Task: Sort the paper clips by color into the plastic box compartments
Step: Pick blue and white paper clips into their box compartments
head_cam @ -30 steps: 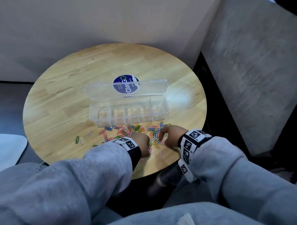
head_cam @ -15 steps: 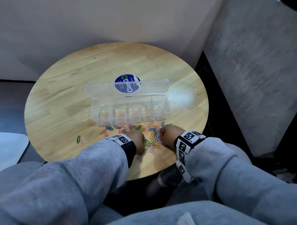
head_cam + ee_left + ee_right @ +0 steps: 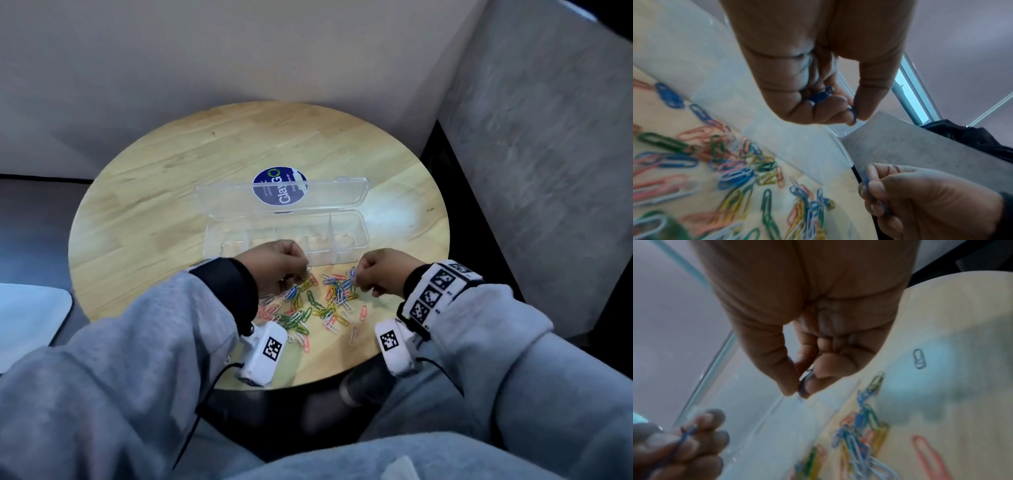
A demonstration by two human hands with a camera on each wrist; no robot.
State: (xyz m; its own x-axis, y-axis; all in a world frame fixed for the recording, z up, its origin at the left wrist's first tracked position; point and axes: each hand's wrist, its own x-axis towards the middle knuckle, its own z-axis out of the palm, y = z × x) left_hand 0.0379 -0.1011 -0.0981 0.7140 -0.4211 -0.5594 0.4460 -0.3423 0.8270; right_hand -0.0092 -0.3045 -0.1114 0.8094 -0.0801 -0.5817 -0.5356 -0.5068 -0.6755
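Left hand (image 3: 818,68) and right hand (image 3: 807,321) fingers each pinch blue clips (image 3: 819,95) above clip pile (image 3: 318,305), near open box (image 3: 356,233).

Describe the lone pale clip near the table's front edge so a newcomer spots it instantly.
Start at the round wooden table, then find the multicoloured paper clip pile in front of the clear plastic box. Just right of the pile, nearest the right wrist camera, the white clip lies alone, touching no other clip.

Soft, dim light; bright glare patch on the table (image 3: 394,212) just beyond the right hand (image 3: 383,270). Wrist views blurry, clips (image 3: 731,177) smeared below the left hand (image 3: 818,65), edges warped.
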